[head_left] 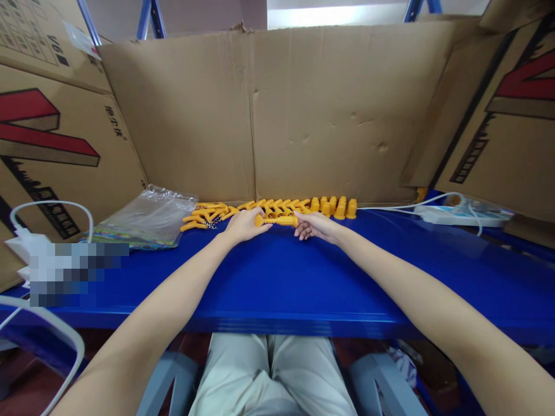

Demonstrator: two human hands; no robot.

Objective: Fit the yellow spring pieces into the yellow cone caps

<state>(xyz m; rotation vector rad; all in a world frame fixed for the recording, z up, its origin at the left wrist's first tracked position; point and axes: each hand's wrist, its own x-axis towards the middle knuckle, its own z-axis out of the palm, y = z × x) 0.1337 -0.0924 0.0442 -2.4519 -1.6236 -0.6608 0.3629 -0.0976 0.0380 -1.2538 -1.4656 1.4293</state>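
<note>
one yellow piece between two hands, more parts lined up behind

the left hand (245, 224) has its thumb and fingers closed in a pinch at the left end of a yellow piece (280, 221); the right hand (318, 224) pinches the other end, its remaining fingers loosely curled. the piece lies level between them, above the far part of the blue table (281, 277), in front of the parts.

judging by the layout, the work is partway along. the yellow pile (202, 214) beside the left hand has small chains (213, 222) among it and may be the finished share. the forked parts (284, 204) and the upright yellow cups (341, 207), set in rows, seem to be waiting. whether the held piece is fully joined cannot be told.

the cardboard panel (325, 115) stands just behind the rows and limits reach on the far side. clear plastic bags (143, 214) lie left of the pile, near a white plug and cable (26, 240). on the right, a white power strip (466, 215) trails a cord toward the cups. large printed boxes (43, 190) flank both sides.
</note>
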